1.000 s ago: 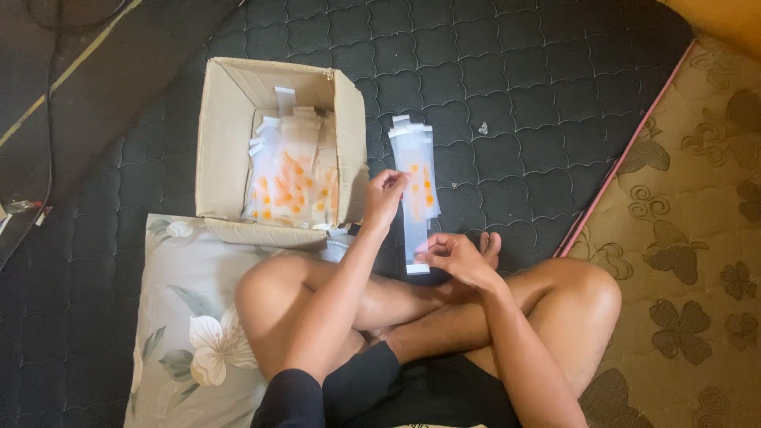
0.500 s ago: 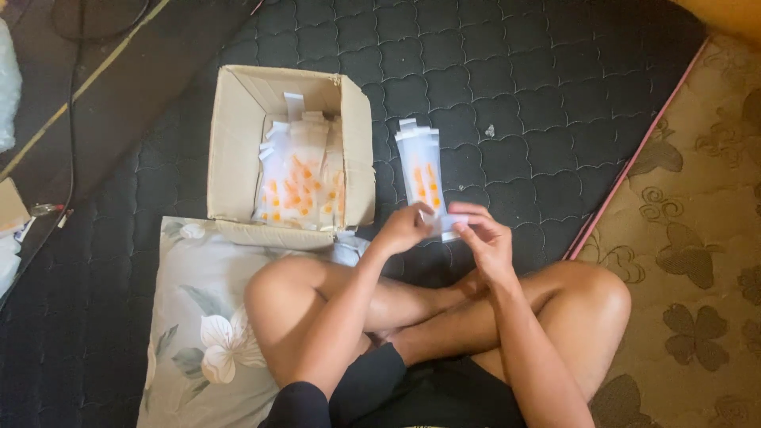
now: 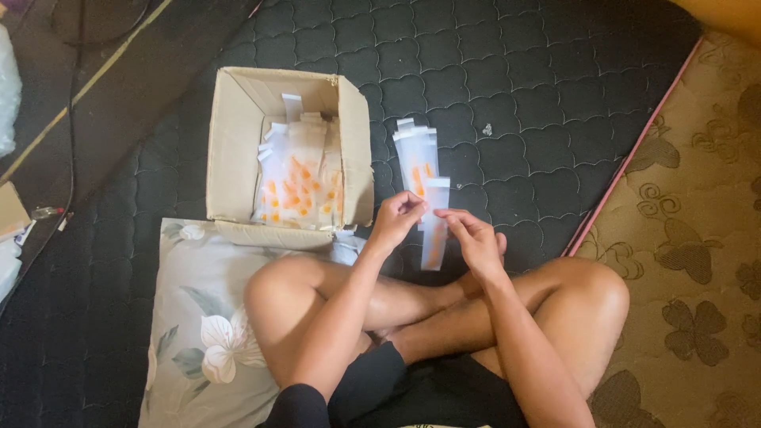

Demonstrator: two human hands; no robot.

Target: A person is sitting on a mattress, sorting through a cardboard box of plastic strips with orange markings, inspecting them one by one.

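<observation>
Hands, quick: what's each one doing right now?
Left hand: fingers pinched on the upper part of a clear plastic sleeve.
Right hand: fingertips on the same sleeve's right edge.

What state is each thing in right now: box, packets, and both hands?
Cardboard box: open, flaps up, holding clear packets with orange print.
Packet pile: lying flat on the dark quilted mat, beside the box.
Held packet: lifted, pinched between both hands.
Left hand: shut on the packet.
Right hand: shut on the packet.

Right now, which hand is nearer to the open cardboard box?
Left. The left hand pinches the clear packet just right of the cardboard box, near its front corner. The right hand holds the packet's other edge, farther from the box.
</observation>
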